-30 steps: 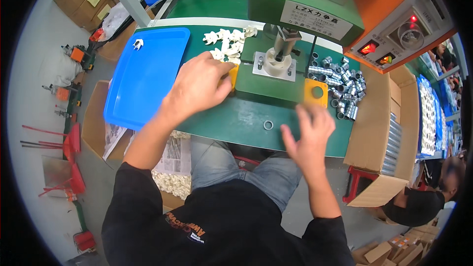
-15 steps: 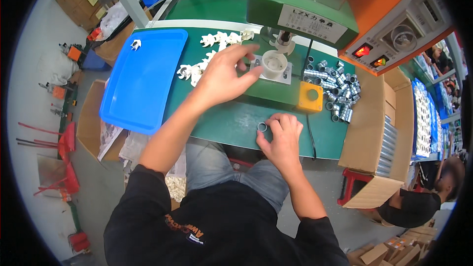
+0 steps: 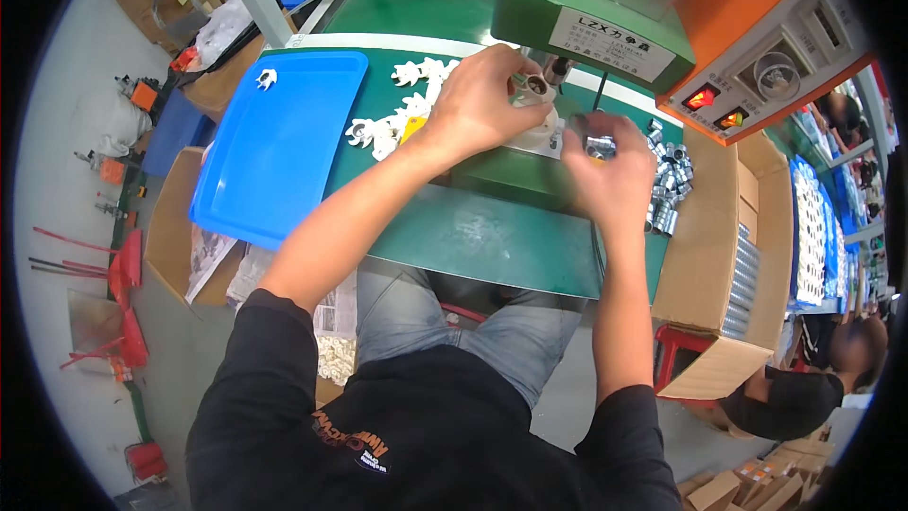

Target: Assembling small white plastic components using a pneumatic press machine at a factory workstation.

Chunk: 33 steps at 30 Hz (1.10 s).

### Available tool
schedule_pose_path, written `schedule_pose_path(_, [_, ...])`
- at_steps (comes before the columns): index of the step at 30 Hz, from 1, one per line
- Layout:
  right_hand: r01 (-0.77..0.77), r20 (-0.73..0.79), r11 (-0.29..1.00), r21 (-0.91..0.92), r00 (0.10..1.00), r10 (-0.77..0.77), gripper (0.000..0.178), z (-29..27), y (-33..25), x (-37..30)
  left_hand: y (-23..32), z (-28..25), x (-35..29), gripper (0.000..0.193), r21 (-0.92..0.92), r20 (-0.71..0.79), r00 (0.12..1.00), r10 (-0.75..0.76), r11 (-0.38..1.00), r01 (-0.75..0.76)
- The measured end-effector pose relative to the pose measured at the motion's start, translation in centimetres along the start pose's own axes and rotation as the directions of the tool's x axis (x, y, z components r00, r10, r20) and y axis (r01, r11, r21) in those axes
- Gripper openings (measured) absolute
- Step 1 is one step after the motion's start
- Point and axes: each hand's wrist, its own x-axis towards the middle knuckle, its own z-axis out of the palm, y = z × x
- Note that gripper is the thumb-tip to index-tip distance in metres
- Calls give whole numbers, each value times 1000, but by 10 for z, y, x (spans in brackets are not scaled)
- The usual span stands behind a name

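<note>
My left hand (image 3: 487, 102) is at the press, its fingers and thumb closed around a white plastic impeller (image 3: 539, 89) with a dark round hole in its middle. The impeller is just under the press's metal shaft (image 3: 556, 70) and above the light fixture plate (image 3: 547, 142). My right hand (image 3: 610, 168) is raised beside the fixture, over the near side of the metal bushings (image 3: 673, 170). Motion smears its fingertips, so whether it holds a metal ring cannot be made out. It mostly hides the yellow button box.
Several white impellers (image 3: 386, 137) lie left of the press. Further left is a blue tray (image 3: 270, 156) with one impeller (image 3: 267, 79) in it. An orange control box (image 3: 757, 47) with lit switches overhangs the right. A cardboard box (image 3: 700, 246) stands at the table's right edge.
My left hand has moved right and closed on the impeller under the shaft. My right hand, which held a metal ring near the table's front edge, has moved up and right beside the fixture.
</note>
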Motion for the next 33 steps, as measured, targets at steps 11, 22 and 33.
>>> schedule_pose_path(11, [58, -6, 980, 191, 998, -58, 34, 31, -7, 37, -84, -131, -74, 37, 333, -345, 930, -124, 910, 245])
schedule_pose_path(22, [-84, 64, 938, 336, 996, 66, 29, 38, 8, 32, -213, -199, -107, 37, 717, -196, 960, -198, 639, 278])
schedule_pose_path(33, [-133, 120, 953, 272, 987, 104, 25, 29, -6, 26, -254, -216, -82, 54, 710, -311, 930, -196, 603, 364])
